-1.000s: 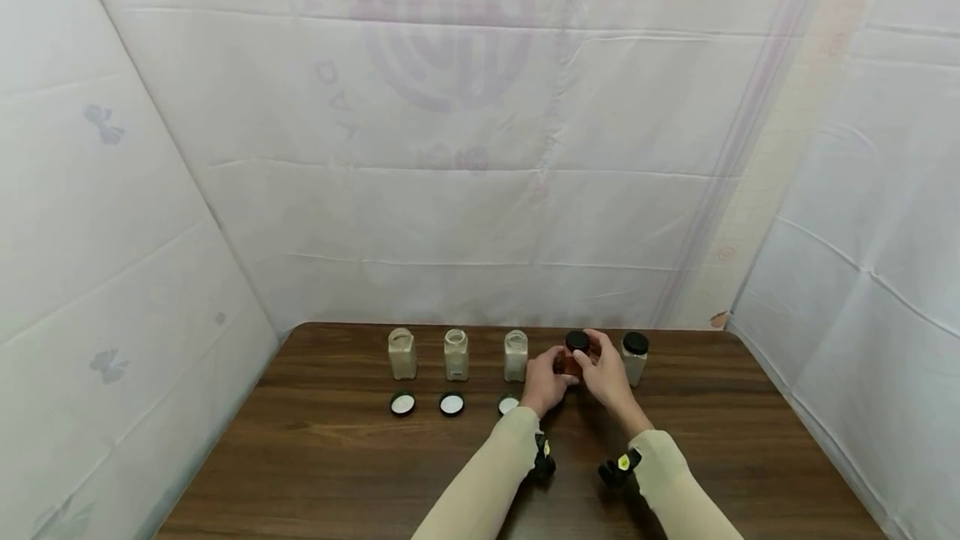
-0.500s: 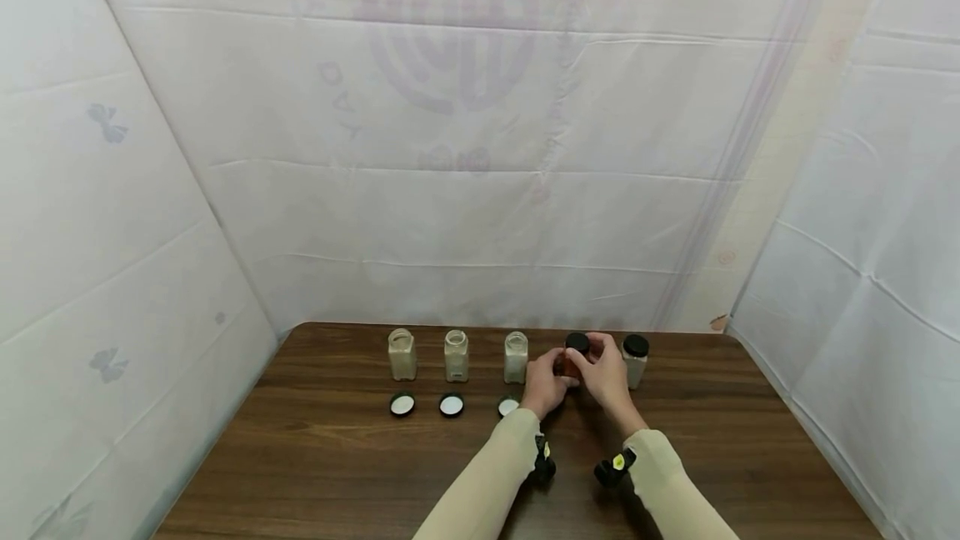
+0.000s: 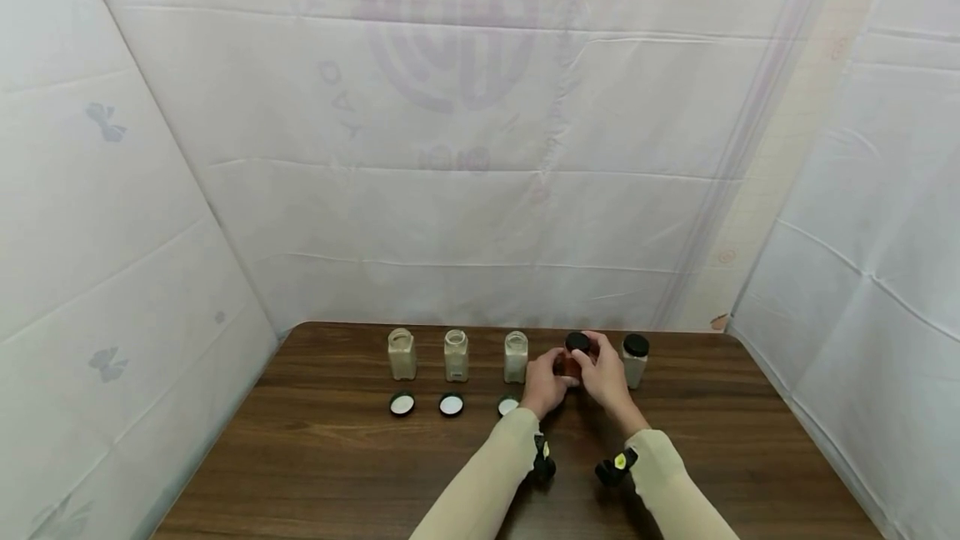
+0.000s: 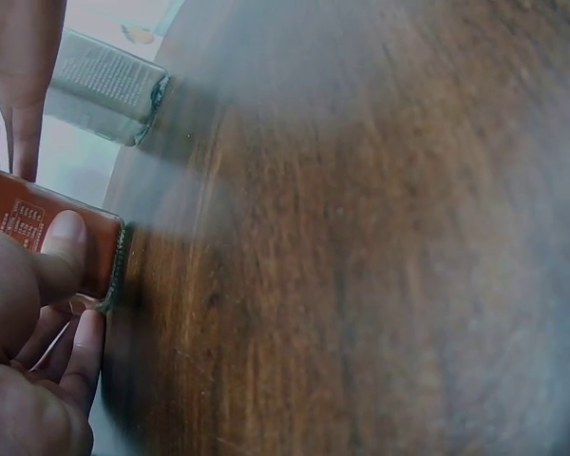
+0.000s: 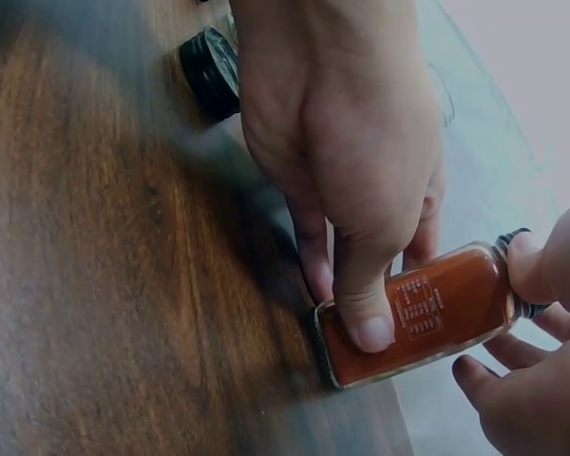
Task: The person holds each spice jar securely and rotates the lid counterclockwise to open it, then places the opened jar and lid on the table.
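A square glass spice jar of red-orange powder stands upright at the back of the table, its black lid on top. My left hand grips the jar low on its body, with the thumb across the printed side in the right wrist view. My right hand holds the lid between thumb and fingers. To the right stands another spice jar with pale contents and a black lid. Left of my hands is an uncovered jar of whitish powder, and a loose lid lies near my left wrist.
Two more uncovered jars, a left one and a middle one, continue the row. In front of them lie upturned black lids, one on the left and one beside it. A white cloth wall rises behind the brown table.
My right hand and wrist have shifted very slightly around the lid. The left hand keeps its grip, and the jars and loose lids stay where they were.
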`<state>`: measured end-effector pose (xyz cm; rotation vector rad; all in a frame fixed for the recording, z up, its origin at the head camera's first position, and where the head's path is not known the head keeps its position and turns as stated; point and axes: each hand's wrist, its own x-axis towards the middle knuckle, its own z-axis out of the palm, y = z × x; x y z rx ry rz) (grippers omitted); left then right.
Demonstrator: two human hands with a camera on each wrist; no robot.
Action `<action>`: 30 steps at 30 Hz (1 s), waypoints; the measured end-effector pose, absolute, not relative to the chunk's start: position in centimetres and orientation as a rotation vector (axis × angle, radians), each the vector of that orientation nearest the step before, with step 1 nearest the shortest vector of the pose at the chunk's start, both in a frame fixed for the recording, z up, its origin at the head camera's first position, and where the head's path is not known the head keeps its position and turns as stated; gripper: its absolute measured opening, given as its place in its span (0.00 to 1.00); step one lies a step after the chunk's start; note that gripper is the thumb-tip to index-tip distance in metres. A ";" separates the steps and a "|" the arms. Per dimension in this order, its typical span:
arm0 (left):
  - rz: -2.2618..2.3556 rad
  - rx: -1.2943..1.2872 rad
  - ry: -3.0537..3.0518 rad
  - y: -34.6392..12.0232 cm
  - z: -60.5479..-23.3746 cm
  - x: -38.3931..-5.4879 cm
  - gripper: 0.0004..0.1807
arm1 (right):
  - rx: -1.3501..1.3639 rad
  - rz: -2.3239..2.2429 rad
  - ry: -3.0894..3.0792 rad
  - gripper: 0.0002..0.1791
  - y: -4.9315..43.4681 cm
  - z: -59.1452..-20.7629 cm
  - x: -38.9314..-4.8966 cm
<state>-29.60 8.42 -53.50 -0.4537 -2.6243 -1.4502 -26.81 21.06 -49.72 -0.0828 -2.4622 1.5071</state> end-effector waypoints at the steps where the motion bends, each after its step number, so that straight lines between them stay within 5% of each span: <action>1: -1.450 -0.452 -2.619 8.4 -53.5 -29.6 0.26 | -0.077 1.505 -2.461 0.23 21.1 -49.8 -26.8; 22: -1.432 -0.412 -2.622 8.5 -53.8 -29.6 0.26 | -0.080 1.468 -2.501 0.34 21.5 -49.9 -26.6; 30: -1.395 -0.442 -2.625 8.6 -53.8 -29.7 0.26 | -0.136 1.405 -2.479 0.28 21.3 -50.1 -26.6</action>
